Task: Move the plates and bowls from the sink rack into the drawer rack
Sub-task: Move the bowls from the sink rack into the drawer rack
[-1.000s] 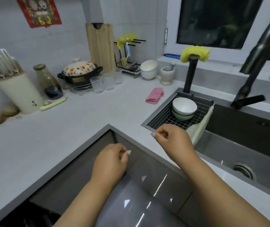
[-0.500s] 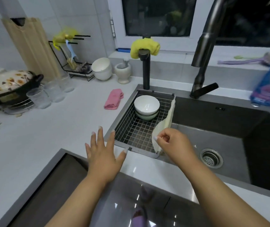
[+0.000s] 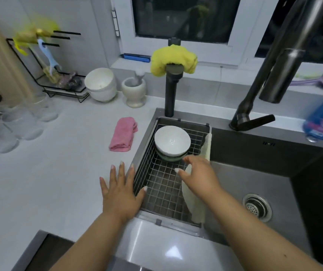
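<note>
Your left hand (image 3: 120, 194) is spread flat, fingers straight, at the sink rack's (image 3: 162, 192) left rim. Your right hand (image 3: 199, 175) reaches, fingers loose and holding nothing, toward the stacked bowls (image 3: 172, 142) at the rack's far end.

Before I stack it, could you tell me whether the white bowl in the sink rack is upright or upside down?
Upright: the white bowl shows its open, glossy inside, nested on a green dish in the sink rack.

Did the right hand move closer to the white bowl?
Yes. The right hand has reached forward over the sink rack toward the white bowl; earlier it was back at the rack's near edge.
</note>
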